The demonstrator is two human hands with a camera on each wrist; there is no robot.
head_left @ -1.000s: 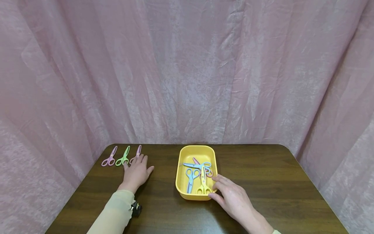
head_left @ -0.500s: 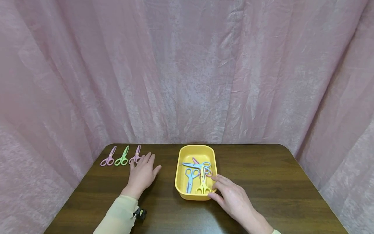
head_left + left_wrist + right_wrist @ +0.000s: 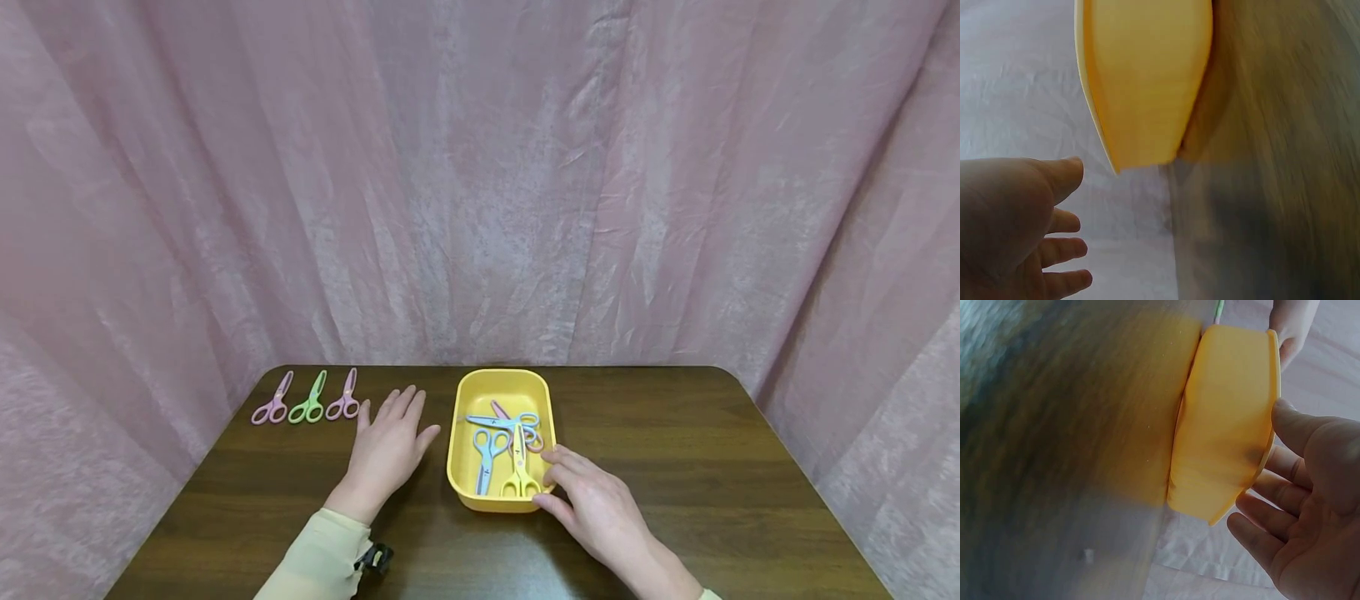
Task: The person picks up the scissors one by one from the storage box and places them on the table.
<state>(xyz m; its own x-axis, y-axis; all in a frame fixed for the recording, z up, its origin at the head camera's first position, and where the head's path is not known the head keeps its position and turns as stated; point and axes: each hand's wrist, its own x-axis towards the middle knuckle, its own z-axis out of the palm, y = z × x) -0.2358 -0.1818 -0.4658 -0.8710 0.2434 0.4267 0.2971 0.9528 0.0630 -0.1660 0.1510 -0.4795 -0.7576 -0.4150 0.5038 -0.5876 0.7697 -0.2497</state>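
Observation:
My left hand [image 3: 386, 454], palm down with fingers spread, is over the table between a row of scissors and the yellow bin, holding nothing. In the left wrist view this hand [image 3: 1010, 219] is apart from the bin [image 3: 1147, 75]. The right hand [image 3: 606, 508] holds the near right corner of the bin [image 3: 487, 504], thumb and fingers at its rim, as the right wrist view of the hand [image 3: 1322, 487] and bin [image 3: 1229, 412] also shows. Inside lie yellow scissors [image 3: 520, 462], two blue scissors [image 3: 486, 467] [image 3: 495, 422] and a partly covered pink pair [image 3: 535, 442].
Left of the left hand, a pink pair [image 3: 349, 397], a green pair [image 3: 313, 400] and another pink pair [image 3: 279, 402] of scissors lie in a row on the brown table [image 3: 690, 450]. A pink curtain [image 3: 495, 183] hangs behind the table's far edge.
My left hand has moved right, away from the nearest pink scissors and toward the bin, uncovering that pair. The right hand has stayed at the bin's corner.

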